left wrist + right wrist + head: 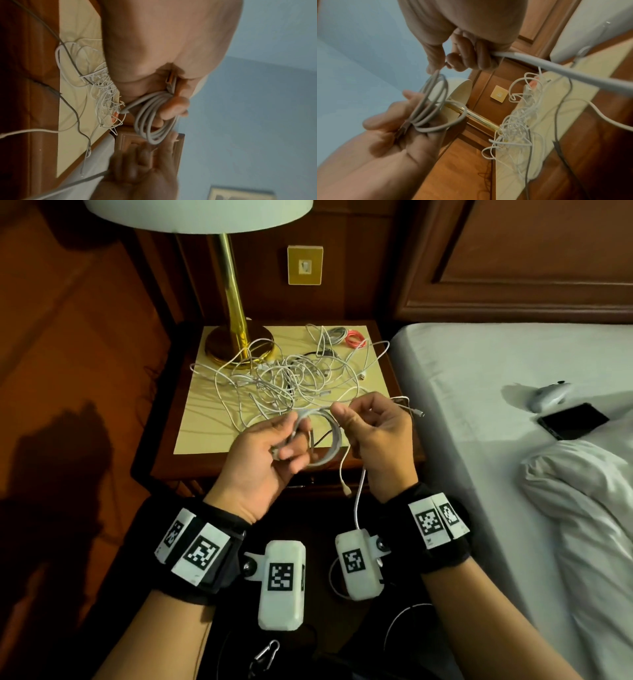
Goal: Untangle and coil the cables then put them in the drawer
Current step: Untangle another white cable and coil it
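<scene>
Over the near edge of the nightstand (383, 364), both hands work one grey coil (320, 440).

Left hand (270, 453) has thumb and fingers curled round the coil's left side, loops stacked upright between the hands. Right hand (373, 433), just right of it, pinches the coil's top, where the free tail would feed on, while a white cable (359, 494) trails down from its palm. Beyond, farther off, the tangle (291, 378) sprawls across the nightstand; no drawer shows open.
</scene>
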`<action>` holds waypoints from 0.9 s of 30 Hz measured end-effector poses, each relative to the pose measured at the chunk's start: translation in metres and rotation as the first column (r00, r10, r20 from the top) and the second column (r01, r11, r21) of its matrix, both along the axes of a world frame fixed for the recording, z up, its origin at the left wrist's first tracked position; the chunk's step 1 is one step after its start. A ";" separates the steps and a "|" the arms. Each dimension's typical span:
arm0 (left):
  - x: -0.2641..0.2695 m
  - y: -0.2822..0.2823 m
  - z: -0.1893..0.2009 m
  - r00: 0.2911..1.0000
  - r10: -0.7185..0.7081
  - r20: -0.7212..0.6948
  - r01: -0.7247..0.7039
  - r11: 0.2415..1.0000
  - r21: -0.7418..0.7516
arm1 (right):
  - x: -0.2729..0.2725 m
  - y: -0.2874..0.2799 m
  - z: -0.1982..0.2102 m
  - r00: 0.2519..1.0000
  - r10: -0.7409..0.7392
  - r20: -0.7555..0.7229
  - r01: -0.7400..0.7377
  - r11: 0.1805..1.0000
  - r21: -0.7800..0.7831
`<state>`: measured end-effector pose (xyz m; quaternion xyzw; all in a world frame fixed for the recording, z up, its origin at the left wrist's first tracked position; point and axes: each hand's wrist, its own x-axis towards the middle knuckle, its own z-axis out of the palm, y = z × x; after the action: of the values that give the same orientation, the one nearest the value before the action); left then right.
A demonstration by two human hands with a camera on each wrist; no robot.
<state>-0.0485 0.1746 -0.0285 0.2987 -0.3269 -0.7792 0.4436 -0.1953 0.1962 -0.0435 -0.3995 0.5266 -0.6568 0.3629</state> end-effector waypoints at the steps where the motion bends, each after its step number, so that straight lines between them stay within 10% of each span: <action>1: 0.003 -0.003 0.000 0.999 -0.002 -0.042 0.002 1.000 0.005 | 0.000 0.002 -0.005 0.997 0.025 0.078 -0.027 0.999 0.020; 7: 0.029 -0.020 0.004 0.978 0.147 -0.150 -0.143 0.989 0.033 | -0.015 0.020 -0.033 0.981 0.121 0.149 -0.149 0.969 0.196; 13: 0.025 -0.024 0.007 0.904 0.402 0.146 -0.375 0.909 -0.183 | -0.019 0.025 -0.037 0.944 0.138 -0.300 -0.043 0.952 0.302; 19: 0.011 -0.020 0.001 0.788 0.386 0.479 -0.156 0.879 -0.451 | 0.001 0.026 0.000 0.801 0.452 -0.393 -0.329 0.881 0.341; 27: 0.006 -0.009 0.001 0.844 0.099 0.526 0.126 0.918 -0.376 | -0.001 0.007 0.020 0.939 0.340 -0.049 -0.334 0.938 0.094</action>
<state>-0.0421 0.1661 -0.0278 0.4055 -0.5905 -0.5852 0.3801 -0.1967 0.2028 -0.0238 -0.4890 0.4891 -0.5488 0.4695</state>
